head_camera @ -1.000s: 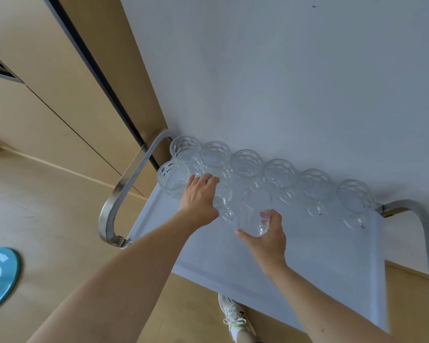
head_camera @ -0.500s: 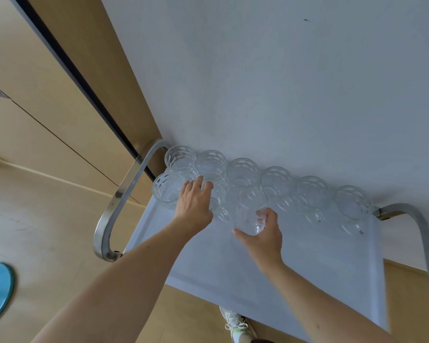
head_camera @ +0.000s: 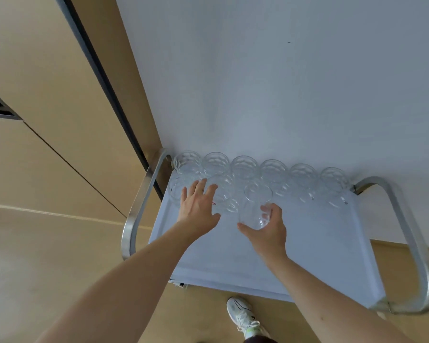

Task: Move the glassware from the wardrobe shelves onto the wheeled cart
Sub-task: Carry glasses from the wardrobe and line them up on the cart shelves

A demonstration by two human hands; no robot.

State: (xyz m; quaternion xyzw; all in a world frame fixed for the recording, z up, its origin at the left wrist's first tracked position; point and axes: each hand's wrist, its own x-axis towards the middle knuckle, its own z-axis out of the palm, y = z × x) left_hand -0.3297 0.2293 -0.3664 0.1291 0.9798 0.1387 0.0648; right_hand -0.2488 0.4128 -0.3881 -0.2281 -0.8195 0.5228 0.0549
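On the near half of the cart top [head_camera: 270,263], right hand [head_camera: 268,231] grips a smooth glass [head_camera: 254,209] standing on the tray. Left hand [head_camera: 198,206] has let go — fingers now spread beside the second-row glass [head_camera: 222,194] it set down. Beyond, back row [head_camera: 258,169] lines the wall [head_camera: 258,82] — placement nearly done.

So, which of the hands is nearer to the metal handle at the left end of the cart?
Left. The left hand rests on glasses just right of the left handle. The right hand grips a glass nearer the tray's middle, farther away.
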